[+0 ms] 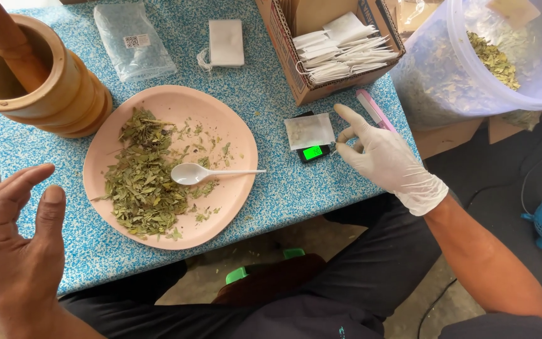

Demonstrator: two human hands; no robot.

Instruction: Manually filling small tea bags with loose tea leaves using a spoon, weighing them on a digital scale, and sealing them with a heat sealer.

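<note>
Right hand: your gloved right hand (384, 160) is open, fingers spread, holding nothing; its fingertips sit just beside the small scale (313, 150).
Left hand: your bare left hand (17, 232) is open too, palm turned inward, hovering over the near left edge of the counter (271, 94), gripping nothing.
Scale: it stands between the plate and your right hand, its screen lit green; a small filled pouch (309, 130) lies on top of it.
Plate: the pink plate (227, 119) sits mid-counter with a heap of dried green leaves (140, 179) on its left half.
Spoon: a white plastic spoon (199, 173) lies in the plate, bowl touching the leaves, handle pointing right toward the scale.
Mortar: a wooden mortar (64, 94) with its pestle (10, 44) stands at the far left, near the plate.
Box: a cardboard box (296, 69) of empty white pouches is beyond the scale.
Tub: a clear plastic tub (472, 69) of dried leaves leans at the far right.
</note>
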